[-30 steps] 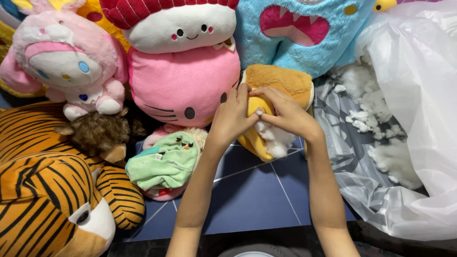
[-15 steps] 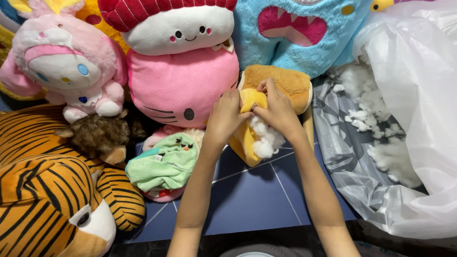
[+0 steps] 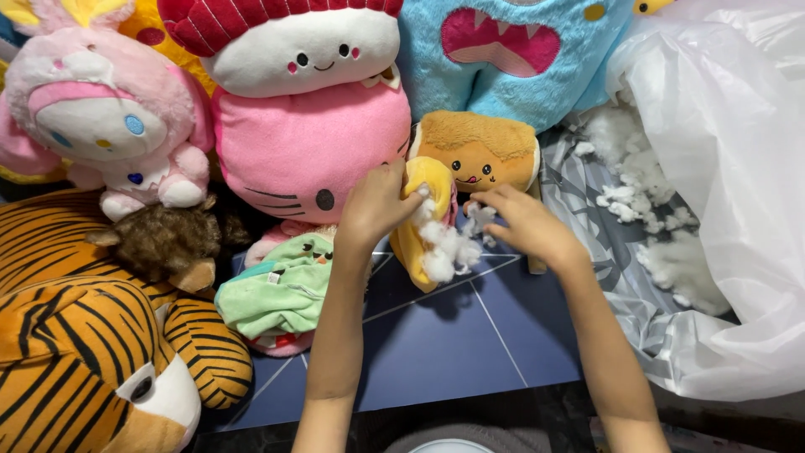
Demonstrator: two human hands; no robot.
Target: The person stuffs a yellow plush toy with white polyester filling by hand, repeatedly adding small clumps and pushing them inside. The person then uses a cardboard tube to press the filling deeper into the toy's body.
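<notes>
My left hand (image 3: 376, 205) grips a small yellow plush skin (image 3: 419, 231) by its upper edge, holding it upright over the blue mat (image 3: 470, 335). White stuffing (image 3: 444, 247) bulges out of its open side. My right hand (image 3: 524, 225) is just to the right of it, fingers bent and pinching a tuft of the white stuffing (image 3: 478, 216). Right behind stands a brown toast-shaped plush with a small face (image 3: 482, 151).
A large clear plastic bag (image 3: 721, 210) with loose white stuffing (image 3: 646, 193) lies at the right. Big plush toys ring the back and left: a blue monster (image 3: 520, 59), a pink cat (image 3: 302, 143), a pink-and-white bunny (image 3: 101, 117), a tiger (image 3: 75, 335). A limp green plush skin (image 3: 277, 294) lies left.
My hands have drawn apart from the plush's top. The yellow skin has dropped lower and more stuffing shows; my right hand has moved right with a tuft, uncovering the toast plush's face.
</notes>
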